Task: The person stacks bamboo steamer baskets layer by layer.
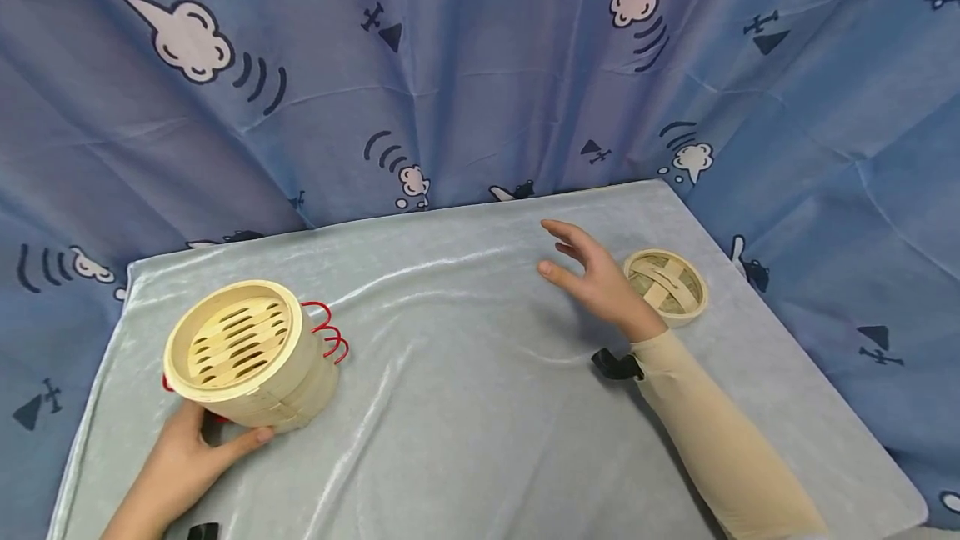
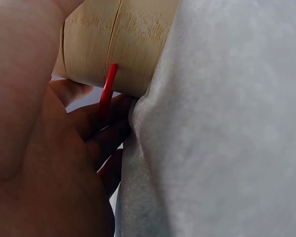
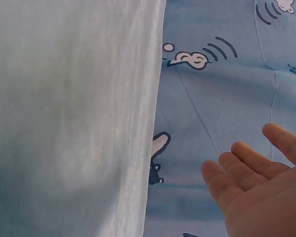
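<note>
A round bamboo steamer (image 1: 303, 390), its slatted base facing up, stands at the left of the cloth-covered table. My left hand (image 1: 176, 461) grips its near lower side, thumb along the front and fingers reaching round to the left. Red wire loops (image 1: 330, 330) stick out from the steamer's right side, and a red piece (image 2: 107, 89) shows by the fingers in the left wrist view. The right hand (image 1: 600, 282) hovers over the table with fingers spread, holding nothing. Beside it lies a small round woven bamboo lid (image 1: 686, 298), partly covered by that hand in the head view.
Pale grey velvety cloth (image 1: 450, 407) covers the table. A blue patterned curtain (image 1: 480, 90) hangs along the far and right edges. Black wrist straps show at the right wrist (image 1: 617, 364) and the left wrist (image 1: 202, 531).
</note>
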Motion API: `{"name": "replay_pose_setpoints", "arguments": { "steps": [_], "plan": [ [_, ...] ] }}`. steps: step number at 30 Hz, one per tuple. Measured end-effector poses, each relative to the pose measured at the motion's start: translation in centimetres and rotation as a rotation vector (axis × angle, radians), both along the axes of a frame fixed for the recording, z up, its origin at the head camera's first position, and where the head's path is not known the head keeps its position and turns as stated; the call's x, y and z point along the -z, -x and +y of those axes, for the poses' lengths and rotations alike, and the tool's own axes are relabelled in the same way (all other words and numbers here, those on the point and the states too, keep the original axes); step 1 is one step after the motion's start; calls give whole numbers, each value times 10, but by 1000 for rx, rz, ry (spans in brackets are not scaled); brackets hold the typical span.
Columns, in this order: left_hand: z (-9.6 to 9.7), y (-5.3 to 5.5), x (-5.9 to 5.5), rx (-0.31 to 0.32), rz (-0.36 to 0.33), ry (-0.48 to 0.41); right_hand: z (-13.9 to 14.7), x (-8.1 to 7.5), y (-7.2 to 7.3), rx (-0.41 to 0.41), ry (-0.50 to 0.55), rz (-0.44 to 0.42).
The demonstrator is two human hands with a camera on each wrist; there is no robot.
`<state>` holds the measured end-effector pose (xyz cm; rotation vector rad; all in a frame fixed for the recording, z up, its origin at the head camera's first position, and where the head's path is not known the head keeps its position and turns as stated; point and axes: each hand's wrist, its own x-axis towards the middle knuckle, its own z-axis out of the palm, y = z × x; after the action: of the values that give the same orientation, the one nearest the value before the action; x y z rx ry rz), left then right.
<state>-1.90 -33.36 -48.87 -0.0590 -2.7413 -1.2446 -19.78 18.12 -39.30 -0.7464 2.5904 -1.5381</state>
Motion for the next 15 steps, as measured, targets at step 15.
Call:
{"name": "replay_pose_setpoints", "arguments": {
  "steps": [15],
  "plan": [
    [-1, 2, 2, 5, 17, -12, 31, 7, -5, 67, 10, 12]
  ]
}}
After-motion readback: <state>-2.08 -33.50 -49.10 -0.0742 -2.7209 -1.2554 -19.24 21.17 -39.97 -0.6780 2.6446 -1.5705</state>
